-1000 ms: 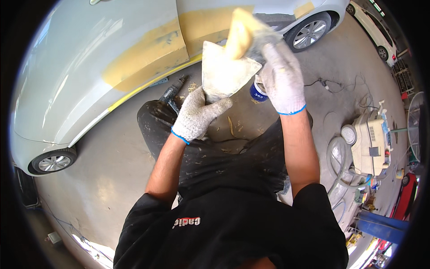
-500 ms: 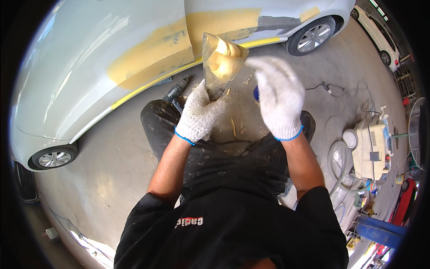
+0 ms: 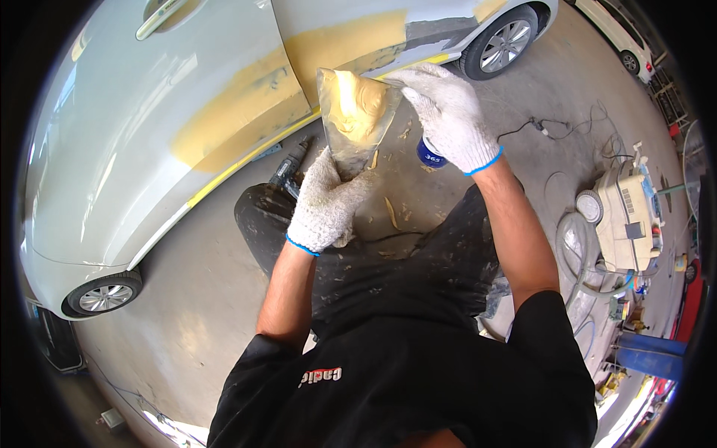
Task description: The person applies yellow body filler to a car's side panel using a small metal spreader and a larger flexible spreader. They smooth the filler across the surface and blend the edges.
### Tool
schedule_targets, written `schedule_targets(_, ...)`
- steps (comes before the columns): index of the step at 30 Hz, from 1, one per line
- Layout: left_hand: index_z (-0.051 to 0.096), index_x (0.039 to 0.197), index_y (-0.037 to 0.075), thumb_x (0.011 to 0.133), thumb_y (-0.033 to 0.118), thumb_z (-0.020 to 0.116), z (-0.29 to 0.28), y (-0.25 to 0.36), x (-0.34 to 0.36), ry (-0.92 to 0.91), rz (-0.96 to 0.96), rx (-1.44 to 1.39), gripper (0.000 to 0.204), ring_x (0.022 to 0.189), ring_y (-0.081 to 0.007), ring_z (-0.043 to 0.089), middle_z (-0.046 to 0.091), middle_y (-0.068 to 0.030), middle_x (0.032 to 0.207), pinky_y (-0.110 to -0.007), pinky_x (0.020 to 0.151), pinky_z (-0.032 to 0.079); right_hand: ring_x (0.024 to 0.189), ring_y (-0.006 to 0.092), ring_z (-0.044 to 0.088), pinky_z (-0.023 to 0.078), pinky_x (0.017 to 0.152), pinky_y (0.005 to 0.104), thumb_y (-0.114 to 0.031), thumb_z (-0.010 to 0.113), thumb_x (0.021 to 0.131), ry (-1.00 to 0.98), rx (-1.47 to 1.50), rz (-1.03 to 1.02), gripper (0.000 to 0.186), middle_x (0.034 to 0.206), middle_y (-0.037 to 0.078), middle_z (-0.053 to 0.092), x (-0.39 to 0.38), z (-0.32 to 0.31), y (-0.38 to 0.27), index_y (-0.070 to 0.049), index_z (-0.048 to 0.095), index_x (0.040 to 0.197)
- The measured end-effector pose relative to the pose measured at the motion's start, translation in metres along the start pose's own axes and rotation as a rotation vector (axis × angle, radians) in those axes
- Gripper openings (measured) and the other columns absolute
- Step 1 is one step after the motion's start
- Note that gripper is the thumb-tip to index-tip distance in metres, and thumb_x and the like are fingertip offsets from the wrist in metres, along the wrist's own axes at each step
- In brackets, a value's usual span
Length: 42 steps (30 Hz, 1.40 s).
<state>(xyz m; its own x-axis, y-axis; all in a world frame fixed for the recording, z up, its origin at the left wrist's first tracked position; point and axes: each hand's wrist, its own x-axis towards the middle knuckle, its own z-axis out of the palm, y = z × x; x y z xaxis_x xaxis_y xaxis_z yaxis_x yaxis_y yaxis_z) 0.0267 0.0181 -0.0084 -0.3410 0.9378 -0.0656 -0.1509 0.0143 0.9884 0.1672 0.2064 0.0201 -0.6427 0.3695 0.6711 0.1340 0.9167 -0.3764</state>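
Observation:
In a white knit glove, my left hand [image 3: 327, 198] grips the narrow end of a flat, flared putty spreader [image 3: 345, 155]. A thick mound of pale yellow filler [image 3: 358, 110] covers its wide end. My right hand [image 3: 447, 112], gloved as well, is at the spreader's upper right edge, fingers together and pointing left. What the right fingers hold, if anything, is hidden. Beyond both hands stands a silver car [image 3: 224, 56] with yellow filler patches [image 3: 239, 112] across its doors. Partly behind my right hand is a blue can [image 3: 429, 154].
A dark power tool [image 3: 290, 170] lies on the floor by my left knee. Yellow scraps [image 3: 391, 213] lie between my legs. At right are a cable [image 3: 539, 125], a beige wheeled machine [image 3: 627, 224] and its coiled hose [image 3: 573, 250]. A white car [image 3: 616, 30] stands far right.
My right hand, blurred before, has come left to the spreader's edge and uncovered more of the blue can. The spreader has turned flatter toward me. The view has shifted slightly.

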Motion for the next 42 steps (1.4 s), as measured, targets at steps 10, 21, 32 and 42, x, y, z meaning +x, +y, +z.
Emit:
schedule_targets(10,0.054,0.143,0.0,0.093,-0.003,0.069,-0.01,-0.025,0.012,0.105,0.127,0.094,0.052,0.094,-0.006,0.061,0.07,-0.0016,0.115,-0.025,0.084,0.052,0.073,0.011,0.074,0.06,0.052,0.0241,-0.014,0.07,0.099,0.115,1.412,1.255,0.02,0.103,0.006,0.078,-0.059,0.031,-0.02,-0.005,0.072,0.116)
schedule_targets(21,0.058,0.134,-0.001,0.094,-0.001,0.068,-0.001,-0.024,0.012,0.098,0.095,0.074,0.042,0.086,-0.0079,0.062,0.071,-0.0045,0.109,-0.025,0.078,0.051,0.107,0.021,0.07,0.058,0.096,0.029,-0.007,0.062,0.105,-0.021,-0.198,-0.201,0.026,0.124,0.012,0.073,-0.038,0.017,-0.064,0.0,0.071,0.129)
schedule_targets(32,0.06,0.132,-0.002,0.094,0.002,0.071,0.002,-0.021,0.009,0.114,0.153,0.122,0.04,0.075,-0.0089,0.064,0.07,-0.0036,0.095,-0.027,0.065,0.053,0.107,0.0288,0.071,0.059,0.095,0.0364,0.0,0.071,0.094,0.099,0.113,-0.098,0.026,0.111,0.012,0.075,-0.009,-0.012,-0.059,-0.006,0.079,0.118)
schedule_targets(42,0.054,0.144,0.001,0.09,-0.004,0.07,0.001,-0.008,0.002,0.115,0.031,0.155,0.056,0.097,-0.008,0.06,0.067,-0.0051,0.127,-0.027,0.083,0.052,0.11,0.0293,0.072,0.057,0.099,0.0416,-0.008,0.063,0.101,0.283,-0.024,0.155,0.026,0.112,0.014,0.077,-0.007,0.0,0.002,-0.003,0.076,0.123)
